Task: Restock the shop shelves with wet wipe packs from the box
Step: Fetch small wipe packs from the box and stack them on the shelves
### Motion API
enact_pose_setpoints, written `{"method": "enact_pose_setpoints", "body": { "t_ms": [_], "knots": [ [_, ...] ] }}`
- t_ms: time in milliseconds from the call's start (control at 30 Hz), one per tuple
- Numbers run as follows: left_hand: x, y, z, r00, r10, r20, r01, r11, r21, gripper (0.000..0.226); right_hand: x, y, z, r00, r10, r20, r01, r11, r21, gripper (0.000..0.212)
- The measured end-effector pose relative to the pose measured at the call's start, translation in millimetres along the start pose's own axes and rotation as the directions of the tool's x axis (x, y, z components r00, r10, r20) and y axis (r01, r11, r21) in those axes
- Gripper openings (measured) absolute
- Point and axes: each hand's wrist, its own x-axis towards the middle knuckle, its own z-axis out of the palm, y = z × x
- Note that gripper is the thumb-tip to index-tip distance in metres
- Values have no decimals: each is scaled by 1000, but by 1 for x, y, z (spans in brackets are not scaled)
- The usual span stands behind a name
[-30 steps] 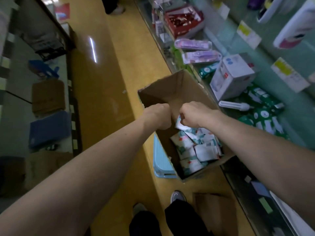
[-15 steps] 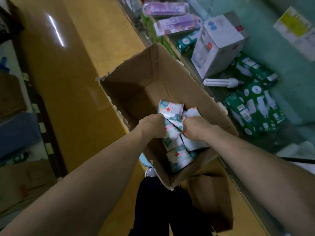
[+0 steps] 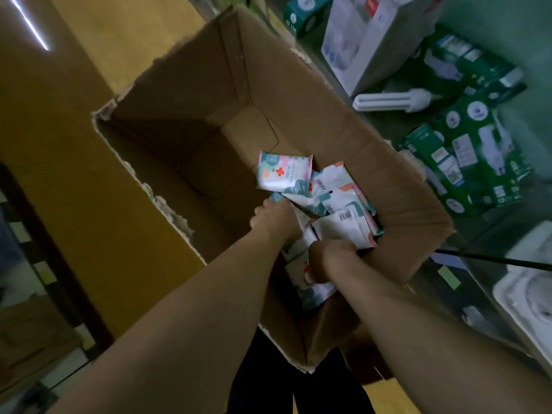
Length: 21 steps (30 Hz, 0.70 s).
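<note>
Subject: open brown cardboard box (image 3: 298, 94) with torn top edges, standing on the glossy yellow-brown floor (image 3: 89, 180) at the centre of the view. Both forearms enter from 6 o'clock and reach down into it.

Contents: the small white-and-teal wet wipe packs (image 3: 334, 192) lie in a loose heap on the box bottom, gathered toward the 4 o'clock corner. The 10 o'clock half of the bottom shows bare card. One pack with a red cross print (image 3: 283, 174) lies face up at the 12 o'clock end of the heap.

Left hand (image 3: 274, 219): in the heap, back of the hand upward, fingers curled down out of sight. They close on a teal-cornered pack (image 3: 275, 197), whose corner shows past the knuckles at 12 o'clock.

Right hand (image 3: 331, 256): at 4 o'clock of the left hand and near it, knuckles up, fingers curled round the near edge of a white barcode pack (image 3: 343, 228). Further packs lie beneath this wrist.

Surroundings: the grey shop shelf (image 3: 385, 130) runs from 1 to 4 o'clock beside the box. It carries green printed lamp cartons (image 3: 478, 162), a loose white tube lamp (image 3: 394, 100) lying flat and a tall white carton (image 3: 367, 34). No wet wipe pack is visible on this shelf.
</note>
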Motion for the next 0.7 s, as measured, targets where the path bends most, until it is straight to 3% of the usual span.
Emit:
{"method": "enact_pose_setpoints", "body": {
  "t_ms": [133, 233, 400, 533, 700],
  "knots": [
    [18, 8, 23, 1000, 11, -7, -11, 1000, -14, 88, 19, -4, 5, 1000, 0, -4, 0, 999, 32, 55],
    [28, 12, 37, 998, -21, -65, 27, 995, 97, 82, 27, -3, 2, 999, 21, 43, -24, 997, 71, 62],
    [29, 9, 31, 995, 5, -102, 15, 980, 201, 61, 24, -4, -3, 997, 37, 73, -51, 977, 205, 48],
    [15, -2, 2, 989, 42, -140, -33, 997, 66, 42, 5, -7, -14, 999, 36, -39, -23, 956, 291, 38],
    [-25, -12, -35, 990, 9, -138, -27, 991, -129, 49, -33, -4, -42, 978, 26, -209, 9, 986, 168, 27]
  ]
}}
